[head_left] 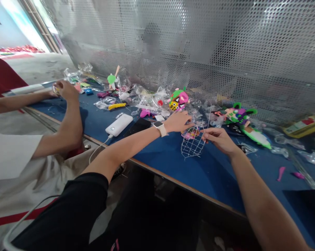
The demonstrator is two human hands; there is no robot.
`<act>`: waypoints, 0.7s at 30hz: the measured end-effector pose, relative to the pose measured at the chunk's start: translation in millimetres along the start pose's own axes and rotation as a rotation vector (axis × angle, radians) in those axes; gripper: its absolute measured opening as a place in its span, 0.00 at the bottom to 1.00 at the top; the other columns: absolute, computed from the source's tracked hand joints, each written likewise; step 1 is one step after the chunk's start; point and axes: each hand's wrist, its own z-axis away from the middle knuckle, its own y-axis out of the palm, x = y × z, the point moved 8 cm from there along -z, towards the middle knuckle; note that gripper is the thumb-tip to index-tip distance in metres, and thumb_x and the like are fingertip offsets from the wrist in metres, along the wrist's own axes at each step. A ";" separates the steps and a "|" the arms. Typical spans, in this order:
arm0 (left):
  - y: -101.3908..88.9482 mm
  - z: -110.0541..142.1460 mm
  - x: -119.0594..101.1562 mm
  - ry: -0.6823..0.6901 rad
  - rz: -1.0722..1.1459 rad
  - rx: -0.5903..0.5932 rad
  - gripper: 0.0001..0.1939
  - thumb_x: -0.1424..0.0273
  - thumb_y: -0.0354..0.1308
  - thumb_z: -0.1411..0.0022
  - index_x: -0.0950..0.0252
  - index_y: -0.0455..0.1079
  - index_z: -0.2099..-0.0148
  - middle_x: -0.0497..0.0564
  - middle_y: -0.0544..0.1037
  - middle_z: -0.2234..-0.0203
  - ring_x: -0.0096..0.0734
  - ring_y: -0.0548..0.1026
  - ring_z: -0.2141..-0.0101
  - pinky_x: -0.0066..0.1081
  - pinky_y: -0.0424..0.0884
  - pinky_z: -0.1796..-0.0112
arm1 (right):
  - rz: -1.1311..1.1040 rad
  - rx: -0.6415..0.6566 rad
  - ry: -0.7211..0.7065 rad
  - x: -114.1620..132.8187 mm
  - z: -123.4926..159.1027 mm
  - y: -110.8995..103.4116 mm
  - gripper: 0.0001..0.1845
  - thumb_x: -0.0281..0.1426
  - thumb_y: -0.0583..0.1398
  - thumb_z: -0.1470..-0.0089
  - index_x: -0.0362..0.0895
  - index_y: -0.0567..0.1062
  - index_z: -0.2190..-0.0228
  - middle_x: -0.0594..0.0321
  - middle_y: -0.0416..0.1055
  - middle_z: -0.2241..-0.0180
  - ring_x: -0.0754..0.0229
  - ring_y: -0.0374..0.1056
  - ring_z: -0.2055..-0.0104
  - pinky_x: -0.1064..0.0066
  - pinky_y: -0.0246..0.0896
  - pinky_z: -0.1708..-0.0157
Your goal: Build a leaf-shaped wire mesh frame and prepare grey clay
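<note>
Wire mesh (pixel 192 145), over the blue table (pixel 165 160), sits between the hands and slightly nearer the body, long axis slanting toward the table's near edge; the right hand (pixel 218 140) pinches its right side, the left hand (pixel 177 121) curls by its far end, grip unclear.

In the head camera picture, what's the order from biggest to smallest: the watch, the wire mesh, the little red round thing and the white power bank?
Largest to smallest, by area in view:
1. Wire mesh
2. Power bank
3. Watch
4. Red round thing
</note>
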 end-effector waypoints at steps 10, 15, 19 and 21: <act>56.1 12.6 -45.5 0.287 -0.033 0.057 0.31 0.50 0.63 0.27 0.61 0.72 0.30 0.67 0.65 0.27 0.60 0.70 0.33 0.53 0.71 0.39 | 0.013 0.025 -0.009 -0.4 0.3 2.5 0.20 0.50 0.80 0.56 0.49 0.88 0.68 0.60 0.79 0.77 0.59 0.71 0.76 0.66 0.66 0.77; 63.0 7.0 -48.8 0.255 -0.037 0.055 0.23 0.60 0.55 0.21 0.62 0.70 0.30 0.70 0.63 0.29 0.60 0.69 0.33 0.51 0.76 0.45 | -0.004 -0.010 -0.021 4.8 1.6 -1.3 0.21 0.50 0.80 0.57 0.50 0.89 0.67 0.62 0.78 0.78 0.60 0.69 0.76 0.67 0.64 0.76; 51.4 -1.3 -45.4 0.235 0.025 0.020 0.22 0.70 0.53 0.22 0.64 0.68 0.30 0.68 0.68 0.35 0.54 0.75 0.40 0.48 0.76 0.47 | -0.066 -0.054 -0.050 11.9 3.3 -8.2 0.22 0.50 0.81 0.59 0.51 0.89 0.67 0.63 0.78 0.79 0.60 0.69 0.77 0.66 0.62 0.76; 38.6 -2.5 -41.3 0.241 0.125 -0.047 0.18 0.75 0.50 0.24 0.68 0.70 0.36 0.67 0.73 0.40 0.50 0.76 0.42 0.45 0.75 0.45 | -0.068 -0.063 -0.048 12.5 3.7 -10.2 0.22 0.50 0.82 0.60 0.51 0.89 0.67 0.63 0.78 0.79 0.60 0.69 0.77 0.66 0.62 0.76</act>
